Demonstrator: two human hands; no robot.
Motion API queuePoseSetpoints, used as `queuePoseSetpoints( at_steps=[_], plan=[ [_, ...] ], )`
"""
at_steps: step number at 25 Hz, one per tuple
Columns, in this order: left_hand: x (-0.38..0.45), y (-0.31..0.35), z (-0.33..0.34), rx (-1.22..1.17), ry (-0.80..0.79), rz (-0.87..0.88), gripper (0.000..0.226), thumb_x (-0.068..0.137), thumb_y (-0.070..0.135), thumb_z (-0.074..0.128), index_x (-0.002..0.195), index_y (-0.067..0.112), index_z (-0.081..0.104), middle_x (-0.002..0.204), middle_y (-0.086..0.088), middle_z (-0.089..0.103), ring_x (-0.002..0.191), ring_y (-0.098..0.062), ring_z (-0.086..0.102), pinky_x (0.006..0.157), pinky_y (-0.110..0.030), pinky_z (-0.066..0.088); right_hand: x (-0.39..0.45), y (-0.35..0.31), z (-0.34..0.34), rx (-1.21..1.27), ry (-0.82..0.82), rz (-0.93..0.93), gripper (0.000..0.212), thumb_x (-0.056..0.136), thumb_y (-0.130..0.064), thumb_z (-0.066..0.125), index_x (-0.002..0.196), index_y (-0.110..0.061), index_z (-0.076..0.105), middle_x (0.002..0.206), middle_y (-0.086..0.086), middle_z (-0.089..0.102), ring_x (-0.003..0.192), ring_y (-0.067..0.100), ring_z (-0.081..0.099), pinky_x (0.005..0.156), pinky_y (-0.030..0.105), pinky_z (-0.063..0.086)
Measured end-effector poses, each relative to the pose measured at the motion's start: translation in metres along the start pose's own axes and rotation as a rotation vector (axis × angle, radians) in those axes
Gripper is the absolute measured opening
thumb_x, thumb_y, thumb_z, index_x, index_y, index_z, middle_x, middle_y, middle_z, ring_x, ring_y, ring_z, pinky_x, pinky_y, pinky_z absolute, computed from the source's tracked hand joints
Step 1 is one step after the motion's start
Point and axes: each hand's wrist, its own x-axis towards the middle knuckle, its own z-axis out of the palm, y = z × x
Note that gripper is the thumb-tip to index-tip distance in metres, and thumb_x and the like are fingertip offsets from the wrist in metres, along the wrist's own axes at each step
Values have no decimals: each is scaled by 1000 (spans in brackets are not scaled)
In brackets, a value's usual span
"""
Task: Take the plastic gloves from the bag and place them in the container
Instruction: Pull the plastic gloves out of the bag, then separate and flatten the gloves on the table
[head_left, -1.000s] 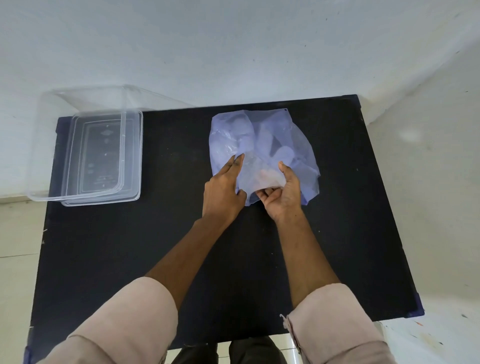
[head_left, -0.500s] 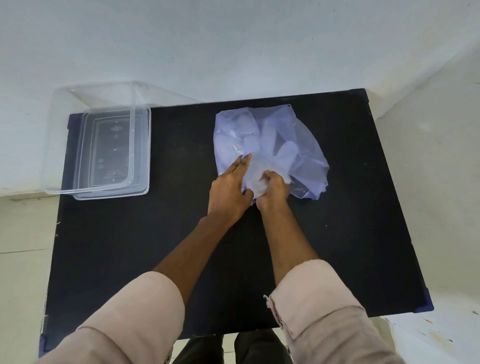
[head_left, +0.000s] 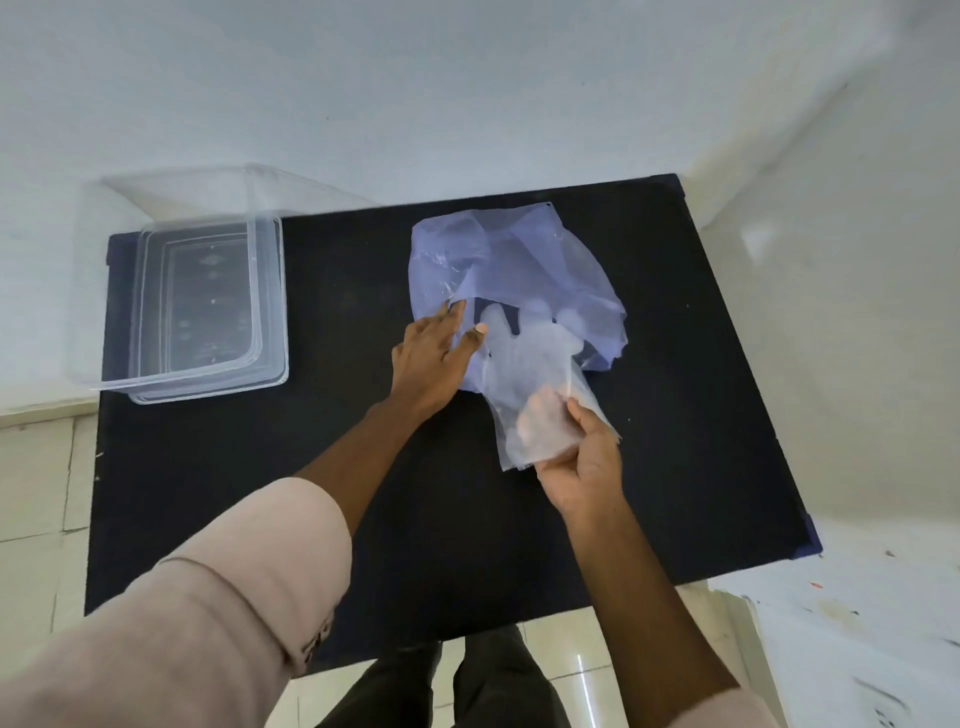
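Observation:
A crumpled bluish plastic bag (head_left: 519, 260) lies on the black table (head_left: 363, 493), right of centre. My left hand (head_left: 434, 356) presses flat on the bag's near left edge, fingers spread. My right hand (head_left: 582, 462) pinches the cuff of a clear plastic glove (head_left: 524, 374); the glove's fingers still reach into the bag's mouth. A clear rectangular container (head_left: 208, 301) stands open at the table's far left corner, apart from both hands.
A white wall runs behind the table and along its right side. Tiled floor shows to the left and below the near edge, where my legs (head_left: 441, 686) stand. The container overhangs the table's left edge.
My right hand has drawn back toward me, pulling a clear glove mostly out of the bag. My left hand stays pressed on the bag.

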Motion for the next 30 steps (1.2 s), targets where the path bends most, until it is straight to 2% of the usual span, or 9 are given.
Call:
queuePoseSetpoints(
  at_steps=[3, 6, 10, 12, 17, 20, 24, 27, 30],
  plan=[
    [-32, -15, -12, -38, 153, 63, 44, 97, 41, 43, 137, 27, 51, 150, 0, 44, 136, -24, 38, 109, -49, 29, -27, 27, -26, -13, 14, 5, 43, 86, -9, 66, 129, -11, 60, 122, 13, 68, 105, 29, 67, 77, 45, 57],
    [-111, -47, -5, -285, 383, 4, 27, 95, 28, 54, 121, 23, 56, 122, -4, 58, 105, -13, 56, 88, -33, 47, -43, 68, -48, 27, 41, 20, 41, 89, -10, 63, 130, -9, 60, 124, 14, 68, 103, 28, 68, 85, 48, 56],
    [-188, -75, 23, -689, -56, -637, 22, 98, 43, 46, 106, 26, 57, 109, -8, 66, 90, -16, 65, 79, -37, 54, -55, 124, -65, 65, 81, 38, 39, 89, -12, 62, 128, -10, 60, 124, 13, 68, 110, 33, 65, 92, 56, 53],
    [-193, -85, 28, -791, -243, -774, 32, 96, 51, 42, 103, 26, 61, 106, -7, 69, 93, -23, 68, 77, -39, 56, -59, 144, -69, 37, 94, 38, 41, 89, -12, 62, 130, -11, 57, 123, 14, 68, 109, 35, 66, 92, 59, 52],
    [-193, -111, 27, -763, -132, -695, 24, 79, 29, 73, 88, 6, 73, 94, -22, 73, 86, -35, 72, 67, -42, 62, -67, 170, -68, -151, 161, 40, 37, 90, -9, 60, 127, -11, 57, 117, 16, 68, 101, 35, 69, 90, 54, 55],
    [-195, -127, 21, -650, -18, -686, 10, 79, 16, 71, 80, 6, 75, 85, -18, 75, 84, -34, 73, 70, -44, 62, -68, 172, -68, -314, 138, 88, 39, 88, -12, 64, 127, -13, 58, 121, 16, 66, 106, 35, 66, 89, 51, 55],
    [-194, -139, 10, -550, 15, -680, 16, 83, 21, 69, 84, 6, 73, 84, -10, 74, 81, -26, 71, 70, -40, 62, -81, 150, -81, -764, 21, 190, 31, 89, -22, 66, 118, -19, 54, 116, 6, 63, 106, 25, 63, 93, 46, 52],
    [-197, -141, 7, -552, 23, -679, 25, 83, 31, 69, 87, 7, 69, 86, -8, 72, 79, -25, 71, 70, -41, 62, -89, 132, -96, -1075, -28, -58, 22, 85, -24, 70, 88, -20, 49, 95, 1, 54, 86, 19, 56, 72, 30, 51],
    [-200, -139, 6, -208, 14, -551, 26, 76, 42, 72, 82, 17, 66, 83, -2, 71, 75, -22, 69, 73, -41, 60, -84, 126, -100, -1389, -91, -545, 39, 78, -24, 75, 107, -14, 50, 109, 2, 48, 96, 17, 51, 79, 28, 49]
  ],
)
